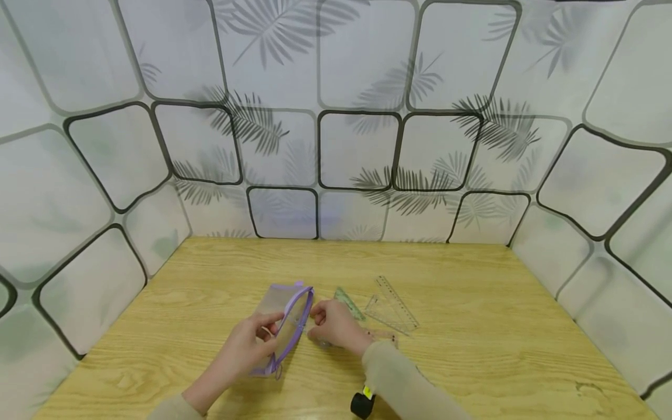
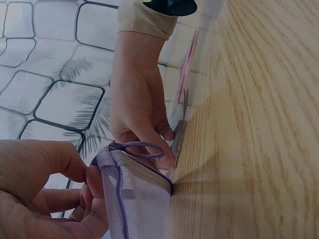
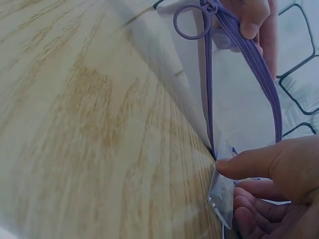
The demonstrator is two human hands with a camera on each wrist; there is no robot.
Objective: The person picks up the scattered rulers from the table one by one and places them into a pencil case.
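Observation:
A translucent mesh pouch [image 1: 269, 300] with a purple zipper [image 3: 259, 72] lies on the table with its mouth spread apart toward the right. My left hand [image 1: 249, 343] pinches the edge of that mouth between thumb and fingers; the same left hand [image 3: 256, 17] shows at the top of the right wrist view. At the opening, my right hand [image 1: 338, 325] holds a flat clear plastic piece [image 3: 222, 191] by thumb and fingers. One end of the piece meets the zipper edge. Its exact kind is hidden by the fingers.
Right of the pouch lie a green set square [image 1: 348, 303], a clear set square [image 1: 394, 309] and a pinkish clear piece [image 1: 385, 335], partly behind the right wrist. The wooden table [image 1: 472, 361] meets patterned cloth walls [image 1: 357, 146] at its back and sides.

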